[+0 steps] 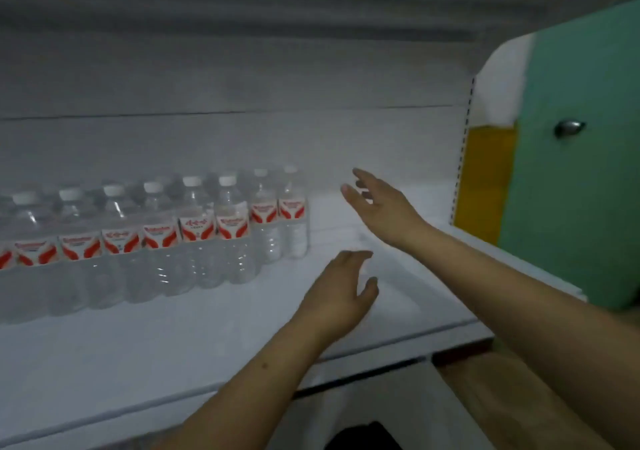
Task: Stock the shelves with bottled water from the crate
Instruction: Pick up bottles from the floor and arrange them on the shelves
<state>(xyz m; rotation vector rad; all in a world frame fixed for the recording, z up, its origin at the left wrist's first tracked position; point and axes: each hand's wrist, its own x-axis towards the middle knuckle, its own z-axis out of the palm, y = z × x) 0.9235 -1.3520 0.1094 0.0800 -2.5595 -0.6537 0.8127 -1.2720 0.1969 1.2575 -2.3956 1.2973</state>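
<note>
Several clear water bottles [194,238] with white caps and red-and-white labels stand in rows on the white shelf [138,352], filling its left and middle part. My left hand [341,293] hovers open over the shelf, just right of the rightmost bottles, holding nothing. My right hand [381,207] is open too, fingers spread, farther back above the bare right end of the shelf. Neither hand touches a bottle. The crate is out of view.
A white back panel [242,144] rises behind the shelf, with a slotted upright [462,158] at its right end. Beyond it stand a green wall or door [571,172] with a metal knob [568,127] and a yellow strip [485,179]. A dark object [363,437] lies below the shelf.
</note>
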